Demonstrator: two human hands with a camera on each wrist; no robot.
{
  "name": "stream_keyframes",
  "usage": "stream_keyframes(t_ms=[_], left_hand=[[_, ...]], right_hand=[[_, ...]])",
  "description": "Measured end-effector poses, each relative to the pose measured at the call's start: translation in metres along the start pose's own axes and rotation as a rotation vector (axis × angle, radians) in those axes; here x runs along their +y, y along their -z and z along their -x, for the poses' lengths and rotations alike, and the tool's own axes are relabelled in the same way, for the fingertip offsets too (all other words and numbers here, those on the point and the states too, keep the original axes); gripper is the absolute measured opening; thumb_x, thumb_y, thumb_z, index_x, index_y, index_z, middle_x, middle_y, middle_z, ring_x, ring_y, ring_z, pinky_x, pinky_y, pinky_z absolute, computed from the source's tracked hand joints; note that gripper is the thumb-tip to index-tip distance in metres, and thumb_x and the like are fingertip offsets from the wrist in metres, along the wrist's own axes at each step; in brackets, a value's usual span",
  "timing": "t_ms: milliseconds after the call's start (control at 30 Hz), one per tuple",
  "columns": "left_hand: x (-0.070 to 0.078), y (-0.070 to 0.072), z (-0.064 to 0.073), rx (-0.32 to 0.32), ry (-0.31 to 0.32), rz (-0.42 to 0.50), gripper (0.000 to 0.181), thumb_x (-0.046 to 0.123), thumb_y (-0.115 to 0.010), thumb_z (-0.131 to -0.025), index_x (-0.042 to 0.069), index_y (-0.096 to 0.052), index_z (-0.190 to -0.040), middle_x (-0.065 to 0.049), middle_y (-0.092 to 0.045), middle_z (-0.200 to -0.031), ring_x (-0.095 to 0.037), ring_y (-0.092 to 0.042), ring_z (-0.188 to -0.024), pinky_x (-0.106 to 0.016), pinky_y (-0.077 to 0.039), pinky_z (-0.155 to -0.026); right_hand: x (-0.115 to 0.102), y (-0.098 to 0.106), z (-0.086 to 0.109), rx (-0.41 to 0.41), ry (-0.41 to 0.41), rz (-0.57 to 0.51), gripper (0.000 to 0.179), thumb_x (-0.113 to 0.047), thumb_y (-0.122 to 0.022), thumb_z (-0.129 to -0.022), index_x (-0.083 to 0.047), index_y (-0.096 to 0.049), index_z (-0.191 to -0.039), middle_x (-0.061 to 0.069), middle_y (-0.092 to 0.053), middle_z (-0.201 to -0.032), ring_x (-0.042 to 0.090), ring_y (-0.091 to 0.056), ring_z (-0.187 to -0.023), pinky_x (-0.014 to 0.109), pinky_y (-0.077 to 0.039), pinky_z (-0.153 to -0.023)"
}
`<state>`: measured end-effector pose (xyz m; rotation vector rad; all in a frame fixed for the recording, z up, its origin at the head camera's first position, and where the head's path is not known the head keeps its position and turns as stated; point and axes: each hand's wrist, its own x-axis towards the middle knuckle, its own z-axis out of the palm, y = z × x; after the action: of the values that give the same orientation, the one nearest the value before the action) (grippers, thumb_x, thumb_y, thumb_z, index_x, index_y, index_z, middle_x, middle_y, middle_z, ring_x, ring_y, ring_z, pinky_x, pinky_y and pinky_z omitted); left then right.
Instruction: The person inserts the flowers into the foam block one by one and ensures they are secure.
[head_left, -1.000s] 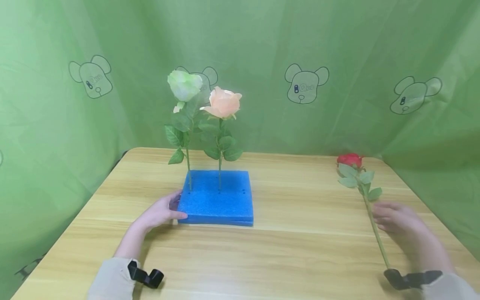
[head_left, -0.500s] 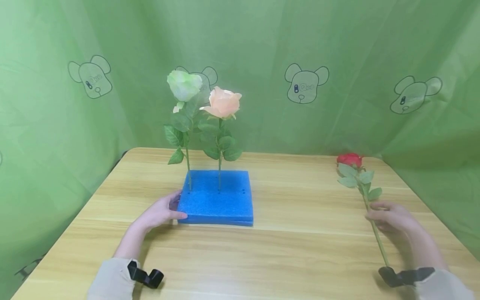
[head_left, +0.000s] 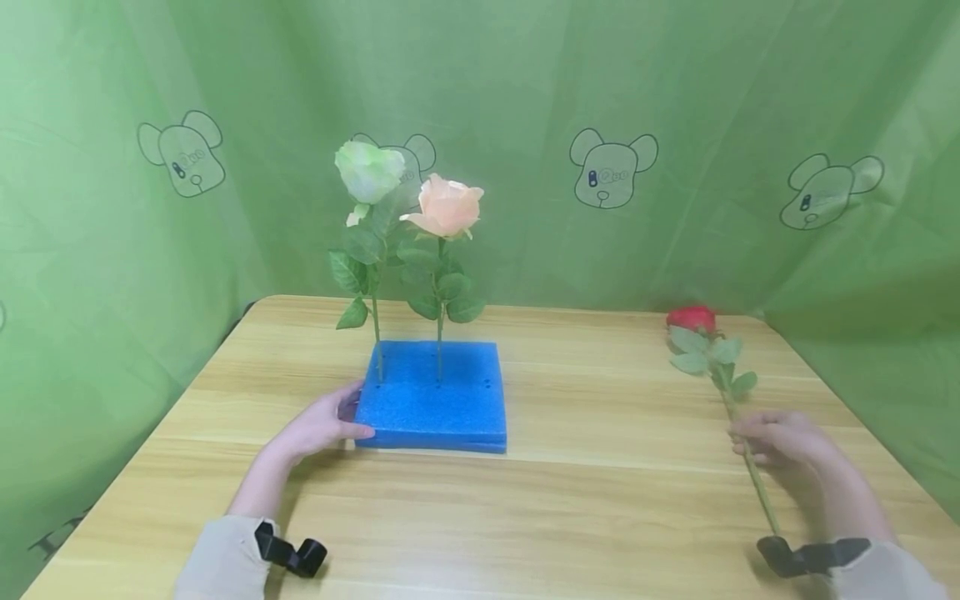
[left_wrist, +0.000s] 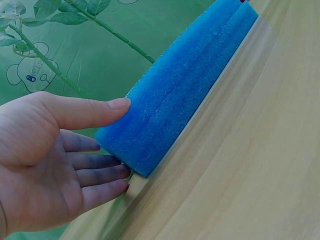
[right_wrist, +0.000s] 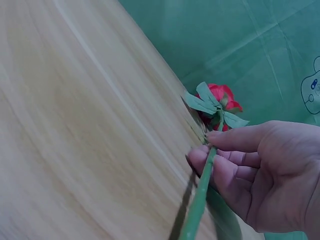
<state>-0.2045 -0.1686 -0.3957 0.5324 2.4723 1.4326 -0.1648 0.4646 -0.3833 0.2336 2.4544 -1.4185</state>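
Observation:
A blue foam block (head_left: pixel 442 412) with small holes in its top stands on the table. Upright in it are a pale green-white rose (head_left: pixel 369 171) and a pink rose (head_left: pixel 448 206), both on leafy green stems. My left hand (head_left: pixel 322 423) touches the block's left front corner; in the left wrist view the thumb lies on the front face, with the other fingers nearly straight at the side. At the right, my right hand (head_left: pixel 787 440) pinches the stem of a red rose (head_left: pixel 692 319) between thumb and fingers. In the right wrist view the stem (right_wrist: pixel 198 197) runs toward the camera.
A wooden table (head_left: pixel 600 500) carries everything. Behind it and along its sides hangs a green curtain (head_left: pixel 517 100) printed with bear heads. A black wrist mount (head_left: pixel 291 550) sits on the left sleeve, another mount (head_left: pixel 813 557) on the right.
My right hand has moved in onto the red rose's stem and now pinches it; the flower head has shifted slightly left. The left hand and foam block have stayed put.

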Motion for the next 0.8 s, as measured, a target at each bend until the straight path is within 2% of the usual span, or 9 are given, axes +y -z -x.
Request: stream_keyframes(t_ms=[100,200,233,433,533,800], left_hand=[[0.0,0.0,0.0,0.0,0.004,-0.004,0.088,0.017,-0.071,-0.08,-0.012,-0.016,-0.142,-0.031,-0.021,-0.145,-0.047,-0.029,-0.129,-0.054,-0.025,-0.106],[0.0,0.0,0.0,-0.001,0.004,-0.007,0.088,0.018,-0.071,-0.08,-0.012,-0.016,-0.142,-0.031,-0.021,-0.145,-0.047,-0.029,-0.129,-0.054,-0.026,-0.106],[0.001,0.0,0.0,-0.002,0.002,-0.008,0.088,0.018,-0.071,-0.08,-0.012,-0.016,-0.142,-0.031,-0.021,-0.145,-0.047,-0.029,-0.128,-0.054,-0.026,-0.106],[0.0,0.0,0.0,-0.003,0.002,-0.004,0.088,0.018,-0.071,-0.08,-0.012,-0.016,-0.142,-0.031,-0.02,-0.145,-0.047,-0.029,-0.129,-0.054,-0.026,-0.106],[0.0,0.001,-0.001,0.0,0.004,0.0,0.088,0.018,-0.071,-0.08,-0.011,-0.016,-0.142,-0.03,-0.021,-0.146,-0.046,-0.028,-0.129,-0.053,-0.025,-0.107],[0.0,0.001,0.0,-0.001,-0.007,-0.002,0.088,0.017,-0.071,-0.08,-0.011,-0.015,-0.142,-0.031,-0.02,-0.145,-0.047,-0.028,-0.129,-0.054,-0.025,-0.107]], right_hand=[[0.0,-0.002,-0.002,-0.07,0.02,-0.167,0.019,-0.008,-0.053,-0.092,0.008,-0.059,-0.1,0.008,-0.066,-0.082,0.017,-0.066,-0.075,0.025,-0.056,-0.068],[-0.001,-0.004,-0.004,-0.109,0.041,-0.247,0.021,-0.008,-0.05,-0.094,0.01,-0.056,-0.102,0.01,-0.065,-0.084,0.019,-0.065,-0.076,0.026,-0.056,-0.07],[-0.002,-0.004,-0.005,-0.111,0.051,-0.251,0.023,-0.009,-0.049,-0.095,0.011,-0.053,-0.104,0.011,-0.065,-0.085,0.019,-0.065,-0.077,0.027,-0.056,-0.07],[-0.015,-0.008,-0.006,-0.058,0.144,-0.113,0.042,-0.017,-0.043,-0.099,0.02,-0.036,-0.116,0.009,-0.064,-0.09,0.018,-0.065,-0.079,0.027,-0.056,-0.07],[-0.023,-0.012,-0.006,-0.032,0.163,-0.105,0.045,-0.018,-0.043,-0.099,0.02,-0.032,-0.12,0.008,-0.063,-0.092,0.016,-0.064,-0.08,0.027,-0.056,-0.07],[-0.048,-0.025,-0.004,-0.034,0.21,-0.138,0.021,-0.02,-0.047,-0.098,-0.003,-0.044,-0.111,0.008,-0.062,-0.09,0.018,-0.065,-0.08,0.026,-0.056,-0.07]])
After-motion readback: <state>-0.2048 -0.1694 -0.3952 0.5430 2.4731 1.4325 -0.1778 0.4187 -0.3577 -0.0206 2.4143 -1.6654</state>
